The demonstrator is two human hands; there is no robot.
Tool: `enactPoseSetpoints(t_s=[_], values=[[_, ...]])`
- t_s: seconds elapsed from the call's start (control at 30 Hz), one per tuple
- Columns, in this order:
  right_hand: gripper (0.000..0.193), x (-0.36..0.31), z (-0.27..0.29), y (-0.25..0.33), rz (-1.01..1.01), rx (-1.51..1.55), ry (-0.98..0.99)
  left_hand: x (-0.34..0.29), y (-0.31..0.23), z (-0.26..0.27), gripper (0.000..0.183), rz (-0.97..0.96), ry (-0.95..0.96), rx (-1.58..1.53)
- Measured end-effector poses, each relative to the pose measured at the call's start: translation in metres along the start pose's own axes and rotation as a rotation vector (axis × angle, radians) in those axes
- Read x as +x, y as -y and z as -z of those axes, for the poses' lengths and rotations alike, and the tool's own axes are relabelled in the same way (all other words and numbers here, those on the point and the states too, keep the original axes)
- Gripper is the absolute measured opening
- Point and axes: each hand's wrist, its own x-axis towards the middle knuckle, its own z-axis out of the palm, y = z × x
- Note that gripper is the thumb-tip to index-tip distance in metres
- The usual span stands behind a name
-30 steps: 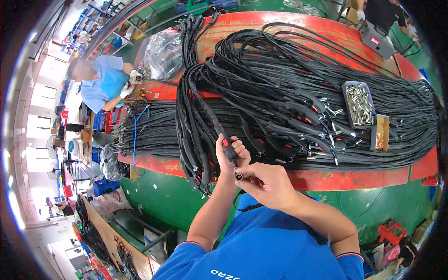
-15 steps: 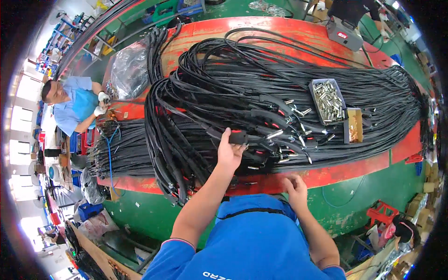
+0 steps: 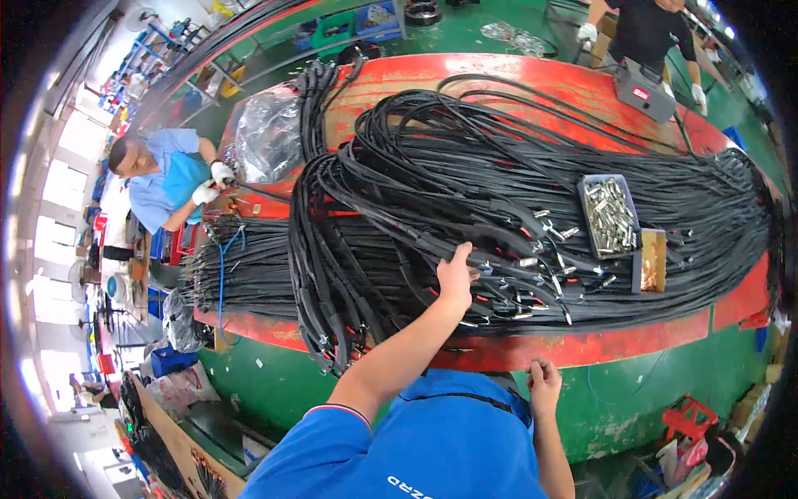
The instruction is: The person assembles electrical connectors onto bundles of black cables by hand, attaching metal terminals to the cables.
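Note:
My left hand [image 3: 455,276] is closed around a black cable handle among a cluster of similar handles, some with red triggers; the held part is mostly covered by my fingers. Long black cables [image 3: 532,137] loop and lie in thick bundles across the table. Silver metal ends [image 3: 553,268] and thin wires stick out just right of that hand. Close to the table's front edge, my right hand [image 3: 544,384] is closed, thumb and fingertips together; whatever it may hold cannot be made out.
A box of silver metal fittings [image 3: 609,218] and a smaller box of copper-coloured pieces [image 3: 650,259] rest on the cables. The red table [image 3: 532,349] carries a grey case [image 3: 644,90] at the far right. A gloved co-worker [image 3: 170,179] works at the left; another person stands at the far right.
My view has shifted, so the table sits further right and lower. My left hand has lowered onto the handle cluster, and its red trigger no longer shows. My right hand's fingers have drawn together.

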Motion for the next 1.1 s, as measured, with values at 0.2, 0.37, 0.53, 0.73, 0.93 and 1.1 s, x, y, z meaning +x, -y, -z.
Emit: enactPoseSetpoints(t_s=[0.2, 0.37, 0.53, 0.73, 0.93, 1.1], values=[[0.016, 0.017, -0.005, -0.012, 0.048, -0.113, 0.048, -0.011, -0.014, 0.014, 0.014, -0.415, 0.187, -0.140], [0.019, 0.025, -0.018, 0.005, 0.020, -0.152, 0.141, -0.010, -0.017, -0.018, 0.033, -0.192, 0.255, 0.137], [0.016, 0.022, -0.026, 0.021, 0.072, -0.218, 0.196, 0.012, 0.001, -0.037, 0.048, -0.493, 0.044, 1.230], [0.019, 0.022, -0.024, 0.003, 0.085, -0.364, 0.228, 0.003, 0.010, 0.001, 0.047, -0.700, 0.001, 1.319], [0.022, 0.025, -0.050, 0.015, 0.003, -0.355, 0.317, 0.039, -0.059, 0.058, 0.044, -0.824, 0.376, 1.598], [0.023, 0.054, -0.070, -0.020, 0.052, -0.413, 0.412, 0.047, -0.070, 0.149, 0.034, -0.678, -0.140, 1.449]])
